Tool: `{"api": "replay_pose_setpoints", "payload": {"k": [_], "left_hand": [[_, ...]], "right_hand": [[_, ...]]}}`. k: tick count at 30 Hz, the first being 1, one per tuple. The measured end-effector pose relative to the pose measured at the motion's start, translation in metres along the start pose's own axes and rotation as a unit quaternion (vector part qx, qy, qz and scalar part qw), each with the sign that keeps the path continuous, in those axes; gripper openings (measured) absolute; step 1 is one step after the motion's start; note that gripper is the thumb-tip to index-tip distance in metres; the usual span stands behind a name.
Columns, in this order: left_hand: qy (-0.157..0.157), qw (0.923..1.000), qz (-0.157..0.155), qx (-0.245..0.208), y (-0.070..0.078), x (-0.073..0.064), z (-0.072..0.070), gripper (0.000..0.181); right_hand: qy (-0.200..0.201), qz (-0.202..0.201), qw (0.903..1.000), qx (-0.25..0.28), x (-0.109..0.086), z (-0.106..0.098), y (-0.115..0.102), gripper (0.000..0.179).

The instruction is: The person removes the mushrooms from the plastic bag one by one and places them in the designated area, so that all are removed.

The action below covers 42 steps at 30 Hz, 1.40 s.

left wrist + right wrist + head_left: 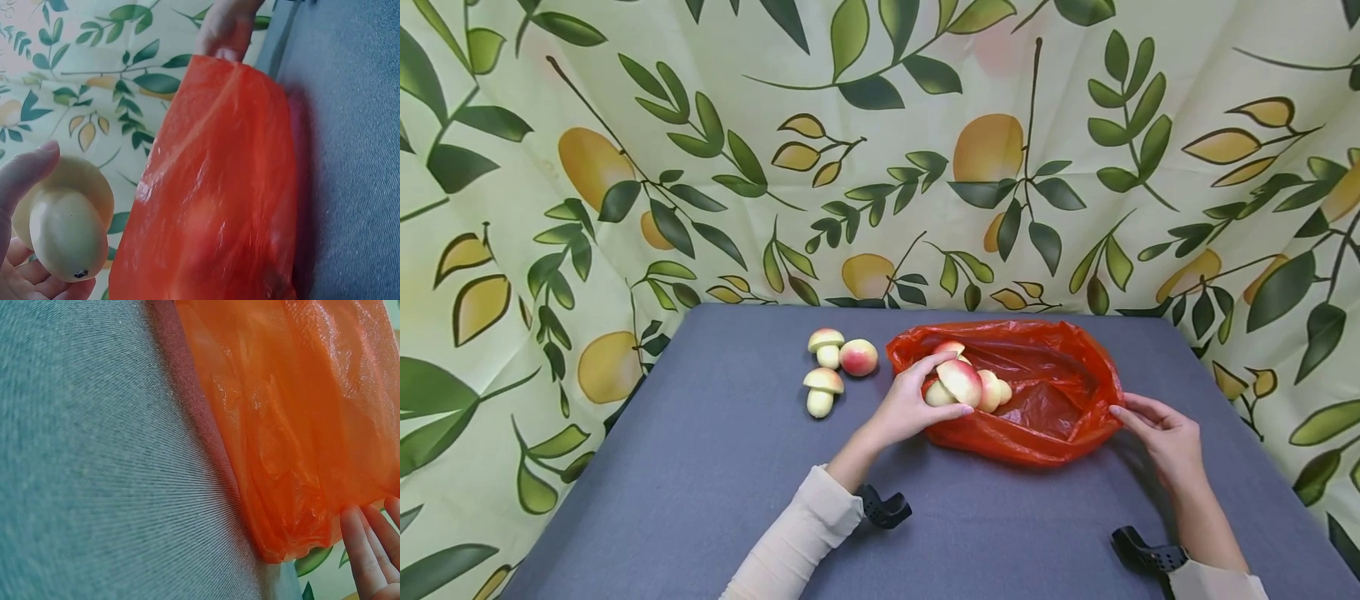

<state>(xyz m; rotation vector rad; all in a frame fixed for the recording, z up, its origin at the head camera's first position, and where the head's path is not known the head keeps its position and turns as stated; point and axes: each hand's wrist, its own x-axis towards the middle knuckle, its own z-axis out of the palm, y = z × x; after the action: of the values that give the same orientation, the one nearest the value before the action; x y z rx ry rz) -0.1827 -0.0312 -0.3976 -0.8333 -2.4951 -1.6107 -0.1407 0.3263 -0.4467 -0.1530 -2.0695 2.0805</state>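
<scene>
My left hand (913, 400) grips a toy mushroom (961, 383) with a red and cream cap, over the left part of an open red plastic bag (1030, 446). Seen in the left wrist view, the pale stem of this mushroom (69, 231) faces the camera, with thumb and fingers round the cap. Other mushrooms (992, 392) lie inside the bag, partly hidden by the held one. At the bag's right end, my right hand (1168, 437) pinches the rim between thumb and fingers. The right wrist view shows its fingers (362, 550) against the plastic.
Left of the bag, three more mushrooms lie on the grey cloth-covered table (700, 483): one at the back (826, 346), a redder one (858, 357) beside it, and one nearer (822, 392). A leaf-patterned curtain (880, 167) hangs behind the table.
</scene>
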Motion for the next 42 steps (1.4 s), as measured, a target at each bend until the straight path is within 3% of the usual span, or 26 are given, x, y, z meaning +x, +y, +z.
{"api": "replay_pose_setpoints", "payload": {"k": [6,13,30,42], "left_hand": [[-0.015,0.9998,0.015,0.005,0.002,0.005,0.010,0.069],[-0.022,0.9997,0.011,0.009,0.006,0.008,0.018,0.070],[-0.025,0.9994,0.006,0.021,0.012,0.017,0.025,0.070],[-0.036,0.9993,-0.003,-0.006,0.011,0.025,0.032,0.070]], "right_hand": [[0.001,0.000,1.0000,-0.004,-0.001,0.001,0.000,0.024],[-0.001,-0.009,1.0000,0.003,0.000,0.001,-0.001,0.025],[-0.002,0.002,1.0000,-0.001,0.000,0.000,-0.001,0.024],[0.002,0.000,1.0000,0.000,0.000,0.000,0.001,0.024]]}}
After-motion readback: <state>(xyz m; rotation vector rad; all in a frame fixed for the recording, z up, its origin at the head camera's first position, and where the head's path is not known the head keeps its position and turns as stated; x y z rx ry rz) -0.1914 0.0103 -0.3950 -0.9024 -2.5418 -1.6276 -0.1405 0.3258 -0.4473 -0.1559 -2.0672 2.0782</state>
